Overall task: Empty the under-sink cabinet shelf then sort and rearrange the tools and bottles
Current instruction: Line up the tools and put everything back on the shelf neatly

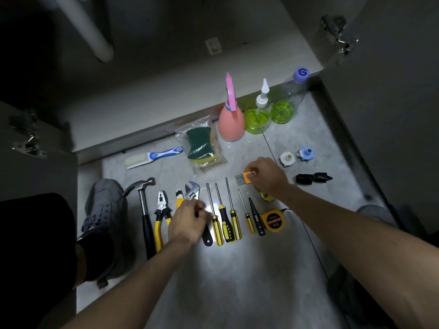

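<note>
Here, my right hand (267, 176) pinched the orange key set (244, 178) above the screwdrivers (222, 217). My left hand (187, 222) curled around the wrench (197, 205) lying beside the pliers (161, 217).

Home kitchen floor, open under-sink cabinet (166, 91), drainpipe (90, 29)

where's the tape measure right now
The yellow tape measure lies on the floor at the right end of the tool row, just right of the black tester pen and under the right forearm.
</note>
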A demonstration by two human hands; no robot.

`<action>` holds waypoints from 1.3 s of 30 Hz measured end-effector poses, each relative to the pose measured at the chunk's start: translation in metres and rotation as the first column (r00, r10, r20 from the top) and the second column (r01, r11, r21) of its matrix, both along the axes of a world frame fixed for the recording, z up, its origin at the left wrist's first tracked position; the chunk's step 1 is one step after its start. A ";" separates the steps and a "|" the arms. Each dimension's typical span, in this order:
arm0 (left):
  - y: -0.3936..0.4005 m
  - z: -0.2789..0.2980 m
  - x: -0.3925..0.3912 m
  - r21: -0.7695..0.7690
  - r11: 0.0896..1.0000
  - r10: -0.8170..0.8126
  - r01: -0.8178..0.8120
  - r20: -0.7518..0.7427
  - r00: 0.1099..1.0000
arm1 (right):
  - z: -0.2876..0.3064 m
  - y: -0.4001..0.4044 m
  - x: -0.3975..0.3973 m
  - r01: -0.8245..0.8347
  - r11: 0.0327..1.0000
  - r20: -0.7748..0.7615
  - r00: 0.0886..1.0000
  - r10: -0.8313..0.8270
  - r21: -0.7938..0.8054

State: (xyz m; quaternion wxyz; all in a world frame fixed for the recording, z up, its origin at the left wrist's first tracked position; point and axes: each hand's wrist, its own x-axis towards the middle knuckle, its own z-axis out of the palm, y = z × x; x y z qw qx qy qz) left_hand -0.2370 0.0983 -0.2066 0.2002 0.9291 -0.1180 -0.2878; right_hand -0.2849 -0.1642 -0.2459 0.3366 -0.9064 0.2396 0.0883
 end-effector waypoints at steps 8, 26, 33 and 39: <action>-0.008 0.008 0.013 0.002 1.000 -0.005 0.005 0.018 1.000 | 0.011 0.008 -0.008 0.154 0.988 0.081 0.985 -0.155 0.019; -0.186 0.124 0.150 -0.173 0.970 -0.105 0.172 0.344 0.933 | 0.215 -0.118 0.118 -0.393 0.787 -0.196 0.919 0.341 -0.476; -0.208 0.095 0.144 -0.057 0.985 -0.146 0.165 0.247 0.958 | 0.174 -0.117 0.129 -0.500 0.667 -0.240 0.862 0.447 -0.552; -0.210 0.084 0.146 -0.084 0.987 -0.112 0.139 0.267 0.957 | 0.161 -0.127 0.134 -0.572 0.554 -0.308 0.810 0.499 -0.605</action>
